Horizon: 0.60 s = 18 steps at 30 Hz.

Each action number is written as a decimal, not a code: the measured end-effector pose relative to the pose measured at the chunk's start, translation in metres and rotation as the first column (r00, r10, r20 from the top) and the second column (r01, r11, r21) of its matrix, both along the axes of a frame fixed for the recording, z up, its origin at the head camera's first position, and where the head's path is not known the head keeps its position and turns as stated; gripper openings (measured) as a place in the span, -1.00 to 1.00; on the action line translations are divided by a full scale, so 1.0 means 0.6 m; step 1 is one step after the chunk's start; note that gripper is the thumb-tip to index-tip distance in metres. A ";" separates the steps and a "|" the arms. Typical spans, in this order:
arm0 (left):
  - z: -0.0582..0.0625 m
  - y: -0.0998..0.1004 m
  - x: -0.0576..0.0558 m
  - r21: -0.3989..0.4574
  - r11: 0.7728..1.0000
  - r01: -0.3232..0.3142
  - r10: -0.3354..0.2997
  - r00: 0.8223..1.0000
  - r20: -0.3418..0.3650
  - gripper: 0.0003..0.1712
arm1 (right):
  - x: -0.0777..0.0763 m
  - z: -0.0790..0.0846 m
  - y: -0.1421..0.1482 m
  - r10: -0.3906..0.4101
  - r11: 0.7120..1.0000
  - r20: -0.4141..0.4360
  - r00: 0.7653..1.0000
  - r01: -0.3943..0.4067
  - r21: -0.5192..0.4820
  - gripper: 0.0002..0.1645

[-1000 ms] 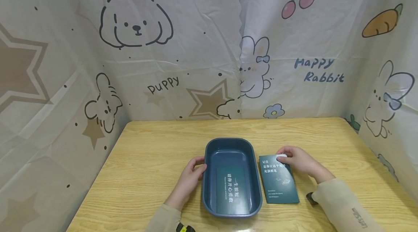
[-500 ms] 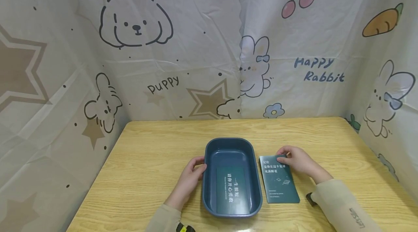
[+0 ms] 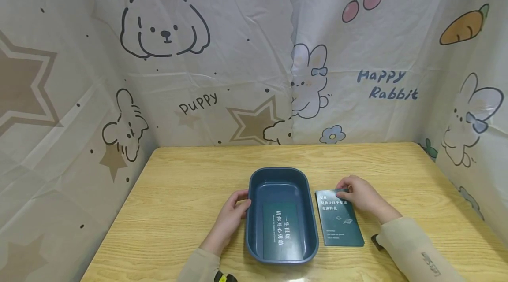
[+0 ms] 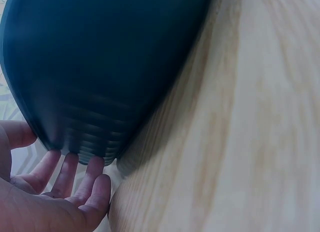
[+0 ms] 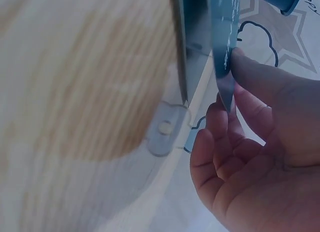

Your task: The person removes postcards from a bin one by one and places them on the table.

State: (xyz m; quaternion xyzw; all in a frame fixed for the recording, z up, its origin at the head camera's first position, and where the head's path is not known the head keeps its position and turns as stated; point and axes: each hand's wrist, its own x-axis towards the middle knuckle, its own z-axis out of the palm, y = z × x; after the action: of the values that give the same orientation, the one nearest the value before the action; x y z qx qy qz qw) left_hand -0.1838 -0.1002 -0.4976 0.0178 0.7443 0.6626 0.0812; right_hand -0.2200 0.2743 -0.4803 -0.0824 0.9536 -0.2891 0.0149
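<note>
A dark blue rectangular tray [image 3: 262, 189] stands on the table, and a green card [image 3: 274, 251] with white lettering lies flat inside it. My left hand [image 3: 228, 218] rests at the tray's left side. In the left wrist view its fingertips touch the tray's outer wall [image 4: 105, 57], with the thumb close to the rim. To the right of the tray, my right hand [image 3: 363, 196] pinches the top edge of another green card [image 3: 341, 224] between thumb and fingers. The right wrist view shows this card [image 5: 223, 27] tilted, with a second dark green surface [image 5: 196, 27] beneath it.
The light wood table [image 3: 190, 176] extends around the tray on both sides. Behind it and along both sides hangs a pale curtain [image 3: 246, 66] printed with cartoon animals and stars.
The pinched card has shifted very slightly, and the pale glare at its corner near the right thumb has faded. My left hand and the tray have stayed where they were.
</note>
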 end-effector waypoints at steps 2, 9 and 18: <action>0.001 0.000 0.000 0.001 1.000 0.000 0.000 1.000 0.000 -0.55 | 0.000 0.000 -0.001 -0.002 1.000 0.002 1.000 0.002 0.015 -0.93; 0.000 -0.001 0.001 0.005 1.000 0.008 -0.008 1.000 0.003 -0.55 | -0.003 -0.005 -0.005 -0.015 0.996 0.008 1.000 0.015 0.084 -0.90; 0.000 -0.001 -0.001 0.011 1.000 0.007 -0.007 1.000 0.002 -0.54 | 0.005 0.001 -0.011 -0.010 0.990 -0.034 0.999 0.014 0.142 -0.86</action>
State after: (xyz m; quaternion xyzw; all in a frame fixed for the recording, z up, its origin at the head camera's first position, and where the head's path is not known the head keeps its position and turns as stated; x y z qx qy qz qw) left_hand -0.1843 -0.1010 -0.4978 0.0204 0.7405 0.6664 0.0842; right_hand -0.2171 0.2675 -0.4798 -0.0803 0.9724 -0.2189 0.0031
